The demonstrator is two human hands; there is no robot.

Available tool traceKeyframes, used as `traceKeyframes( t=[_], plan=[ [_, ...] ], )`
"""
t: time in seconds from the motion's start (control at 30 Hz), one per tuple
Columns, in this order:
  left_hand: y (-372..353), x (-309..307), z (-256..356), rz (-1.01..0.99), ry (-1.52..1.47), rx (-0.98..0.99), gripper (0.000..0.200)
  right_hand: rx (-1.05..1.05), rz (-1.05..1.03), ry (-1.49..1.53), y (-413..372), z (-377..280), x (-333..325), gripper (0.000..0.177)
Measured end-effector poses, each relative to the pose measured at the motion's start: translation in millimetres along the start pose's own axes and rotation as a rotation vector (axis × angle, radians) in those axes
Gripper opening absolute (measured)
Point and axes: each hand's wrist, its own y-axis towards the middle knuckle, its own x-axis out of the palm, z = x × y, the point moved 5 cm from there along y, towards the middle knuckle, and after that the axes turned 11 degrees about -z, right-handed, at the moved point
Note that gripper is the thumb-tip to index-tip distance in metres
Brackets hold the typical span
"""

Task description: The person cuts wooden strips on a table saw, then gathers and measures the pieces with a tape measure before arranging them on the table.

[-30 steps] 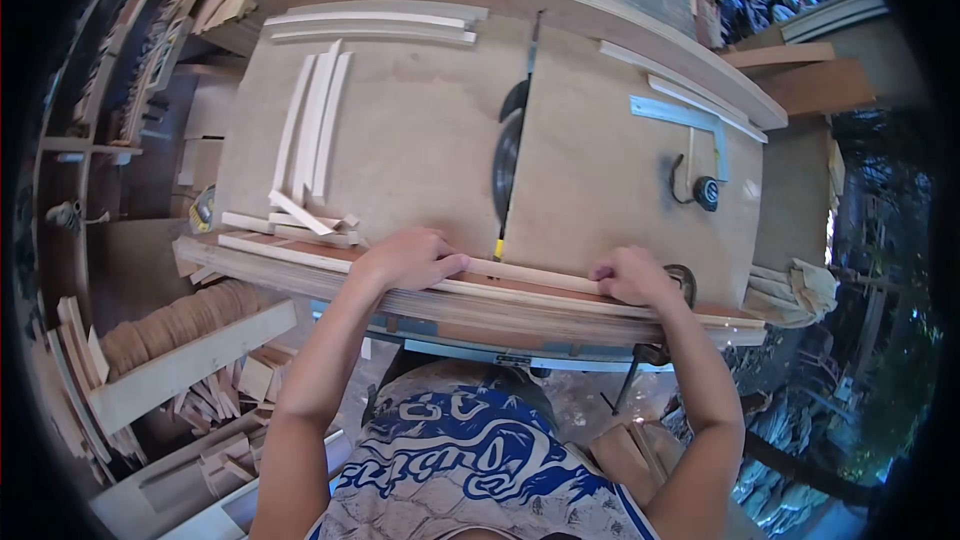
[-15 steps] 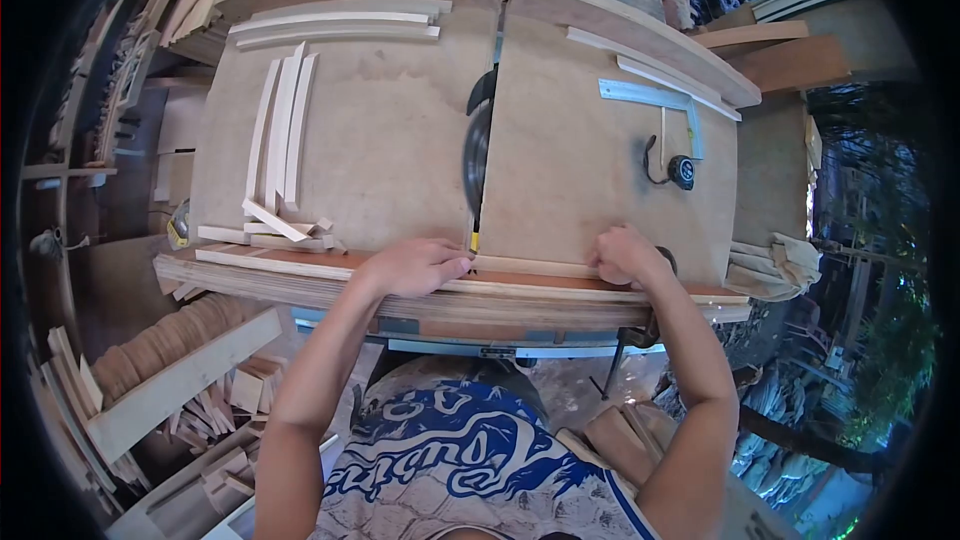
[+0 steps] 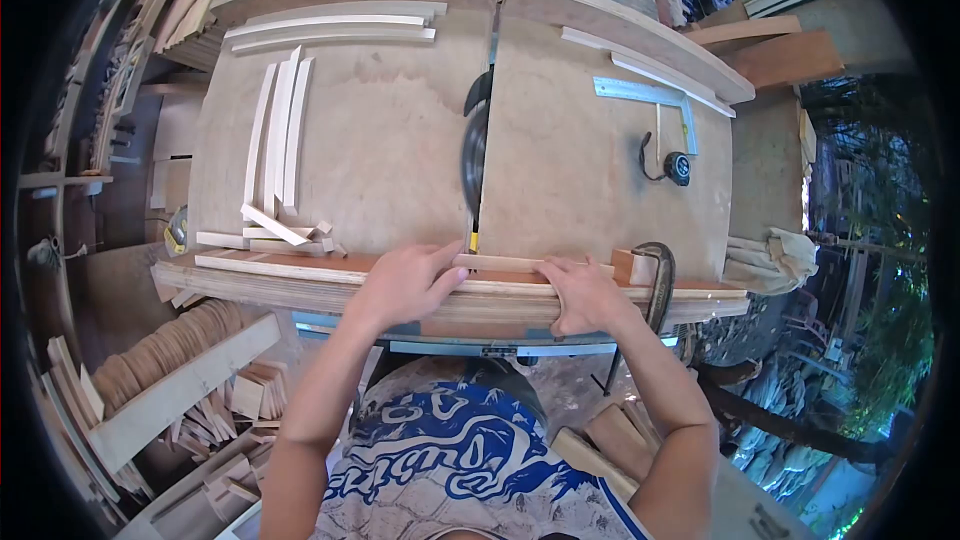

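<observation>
Strip (image 3: pixel 503 263) — one, wooden, lying along the rail (image 3: pixel 270 273) at the near edge of the surface (image 3: pixel 380 140), before the blade (image 3: pixel 473 165). Left hand (image 3: pixel 405 285): at strip's left end; cannot tell whether its grip is closed. Right hand (image 3: pixel 583 295): fingers at strip, thumb spread, grip wide. Clamp (image 3: pixel 661 285) — on rail, beside block (image 3: pixel 627 265). Tape (image 3: pixel 677 169): right of blade, below square (image 3: pixel 650 93).
</observation>
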Motion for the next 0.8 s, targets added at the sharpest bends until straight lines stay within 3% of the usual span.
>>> traceKeyframes(
  t=[0.03,0.07,0.13,0.17,0.27,0.4,0.53,0.6,0.8],
  plan=[
    [-18.2,-2.3,4.4,0.262,0.043,0.064,0.045,0.006,0.003,0.008,0.5,0.8,0.3,0.094],
    [-29.8,7.6,-2.7,0.254,0.044,0.069,0.045,-0.001,0.014,0.009,0.8,1.1,0.3,0.089],
    [-65.1,6.6,-19.8,0.765,0.179,0.179,0.032,-0.006,0.019,0.014,2.4,2.1,0.3,0.085],
    [-68.2,12.6,-30.1,0.76,0.175,0.177,0.032,-0.017,0.022,0.014,3.1,2.0,-0.8,0.084],
    [-73.1,24.0,-34.8,0.977,0.537,0.286,0.019,-0.031,0.014,0.027,5.5,2.2,-3.8,0.083],
    [-74.6,20.0,-35.3,1.016,0.545,0.255,0.017,0.021,-0.07,0.07,6.9,-1.5,-11.8,0.091],
    [-70.6,18.4,-35.6,1.025,0.557,0.277,0.017,-0.024,-0.016,0.005,11.0,-0.3,-10.4,0.091],
    [-70.4,17.3,-35.2,1.032,0.559,0.265,0.017,-0.015,0.084,0.01,7.3,-2.8,-13.0,0.083],
    [-74.5,21.7,-36.2,1.104,0.551,0.274,0.013,0.008,0.083,0.009,8.4,-10.5,-2.4,0.081]
  ],
)
